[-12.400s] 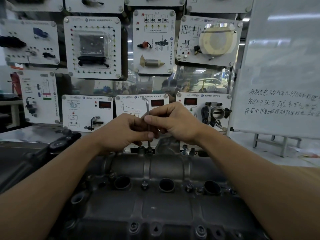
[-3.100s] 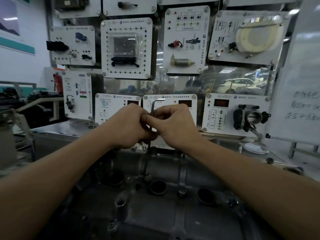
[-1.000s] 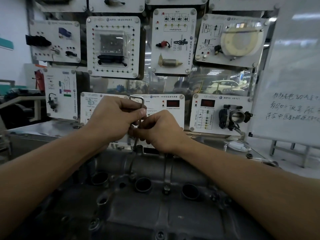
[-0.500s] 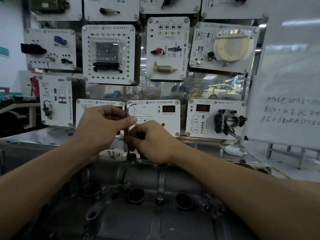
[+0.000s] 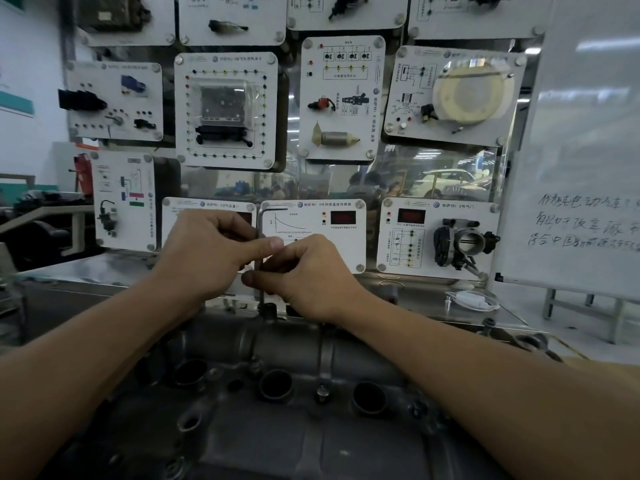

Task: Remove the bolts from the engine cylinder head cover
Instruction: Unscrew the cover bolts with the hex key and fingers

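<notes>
A grey metal cylinder head cover point(image 5: 287, 344) fills the lower half of the view, with three round plug wells across its middle. An L-shaped hex key point(image 5: 260, 223) stands upright with its tip in a bolt point(image 5: 267, 309) on the cover's far edge. My left hand point(image 5: 207, 252) pinches the key's shaft high up between thumb and fingers. My right hand point(image 5: 308, 273) pinches the shaft just below it. Another bolt point(image 5: 322, 392) sits between two wells nearer to me.
Behind the engine stands a display wall of white training panels point(image 5: 341, 102) with mounted car parts, including a throttle body point(image 5: 464, 242). A whiteboard point(image 5: 581, 150) with handwriting stands at the right. A metal bench top point(image 5: 426, 299) runs behind the cover.
The key's short arm has swung round as both hands turn it. My fingers have shifted their hold on the shaft, and the view has tilted slightly down and right.
</notes>
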A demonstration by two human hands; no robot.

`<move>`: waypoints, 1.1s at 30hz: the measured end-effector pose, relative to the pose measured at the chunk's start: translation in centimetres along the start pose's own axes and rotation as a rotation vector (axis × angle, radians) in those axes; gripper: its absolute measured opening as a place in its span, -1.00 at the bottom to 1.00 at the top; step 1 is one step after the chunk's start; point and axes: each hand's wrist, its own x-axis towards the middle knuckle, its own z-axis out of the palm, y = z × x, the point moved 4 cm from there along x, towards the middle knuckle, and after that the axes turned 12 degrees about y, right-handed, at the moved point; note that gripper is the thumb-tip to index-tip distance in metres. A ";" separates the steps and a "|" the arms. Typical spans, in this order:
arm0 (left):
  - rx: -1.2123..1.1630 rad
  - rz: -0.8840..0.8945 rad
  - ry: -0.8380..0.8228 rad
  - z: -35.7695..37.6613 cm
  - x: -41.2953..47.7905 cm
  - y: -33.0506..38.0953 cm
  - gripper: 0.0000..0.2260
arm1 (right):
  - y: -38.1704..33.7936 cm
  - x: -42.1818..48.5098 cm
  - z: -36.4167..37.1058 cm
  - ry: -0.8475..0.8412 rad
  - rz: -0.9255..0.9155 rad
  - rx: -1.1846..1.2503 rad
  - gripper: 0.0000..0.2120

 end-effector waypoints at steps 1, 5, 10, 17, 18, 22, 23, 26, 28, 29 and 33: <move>0.006 0.010 0.015 0.0 0.0 -0.1 -0.69 | 0.1 0.1 -0.1 0.027 0.002 0.011 -0.82; 0.018 0.015 -0.009 0.2 0.1 -0.4 -0.69 | -0.1 0.1 -0.1 -0.008 -0.036 0.023 -0.84; -0.032 -0.060 -0.175 0.3 0.5 -0.5 -0.86 | -0.1 0.2 -0.2 -0.075 -0.041 -0.009 -0.87; -0.041 -0.062 -0.307 0.3 0.5 -0.3 -0.84 | -0.3 0.1 0.0 -0.171 -0.053 -0.110 -0.81; -0.050 -0.069 -0.302 0.2 0.5 -0.3 -0.85 | -0.5 0.1 0.0 -0.183 -0.060 -0.120 -0.80; -0.026 -0.029 -0.253 0.1 0.5 -0.3 -0.90 | -0.5 0.0 0.0 -0.166 -0.035 -0.105 -0.75; -0.015 -0.013 -0.233 0.1 0.5 -0.3 -0.92 | -0.4 -0.1 0.0 -0.142 -0.032 -0.095 -0.74; -0.008 -0.006 -0.174 0.0 0.4 -0.3 -0.97 | -0.5 -0.3 0.0 -0.083 -0.017 -0.048 -0.77; -0.006 -0.014 -0.133 0.1 0.3 -0.3 -0.91 | -0.4 -0.3 0.0 -0.051 0.021 0.021 -0.79; 0.005 -0.006 -0.117 0.1 0.3 -0.4 -0.86 | -0.3 -0.2 -0.1 -0.035 0.035 0.050 -0.80; 0.014 0.007 -0.102 0.2 0.3 -0.2 -0.79 | -0.1 0.0 -0.2 -0.041 0.048 0.057 -0.83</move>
